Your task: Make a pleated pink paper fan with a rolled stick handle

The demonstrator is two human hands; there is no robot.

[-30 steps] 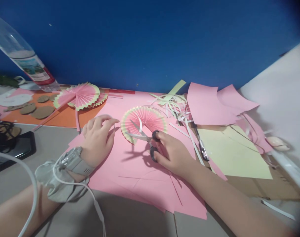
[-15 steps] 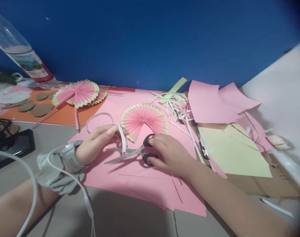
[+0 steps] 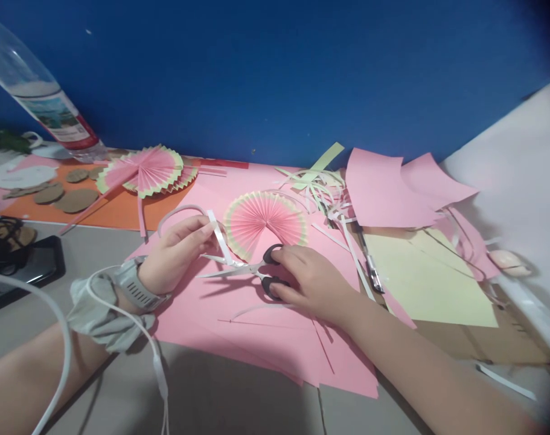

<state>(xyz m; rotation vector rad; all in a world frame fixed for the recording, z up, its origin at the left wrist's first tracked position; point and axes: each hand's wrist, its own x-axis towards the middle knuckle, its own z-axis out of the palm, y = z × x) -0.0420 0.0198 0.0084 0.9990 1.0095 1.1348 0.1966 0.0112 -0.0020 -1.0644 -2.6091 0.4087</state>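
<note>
My left hand point(image 3: 177, 254) pinches a thin curled pink paper strip point(image 3: 184, 211) that loops up and back over the hand. Its white end hangs between the open blades of the scissors point(image 3: 243, 270). My right hand point(image 3: 308, 281) grips the scissors' black handles. Both hands hover over a large pink paper sheet point(image 3: 256, 326). A pleated pink and yellow paper fan point(image 3: 264, 219) lies just behind the scissors.
A second paper fan point(image 3: 143, 170) lies on an orange sheet point(image 3: 116, 211) at the left with cardboard discs point(image 3: 78, 199). A plastic bottle point(image 3: 39, 96) leans at the far left. Paper strips point(image 3: 317, 184), pink sheets point(image 3: 392, 187), yellow paper point(image 3: 428, 278) and a pen point(image 3: 369, 260) lie right.
My right hand swung the scissors from the fan round to the left. My left hand picked up the paper strip and brought its end between the blades.
</note>
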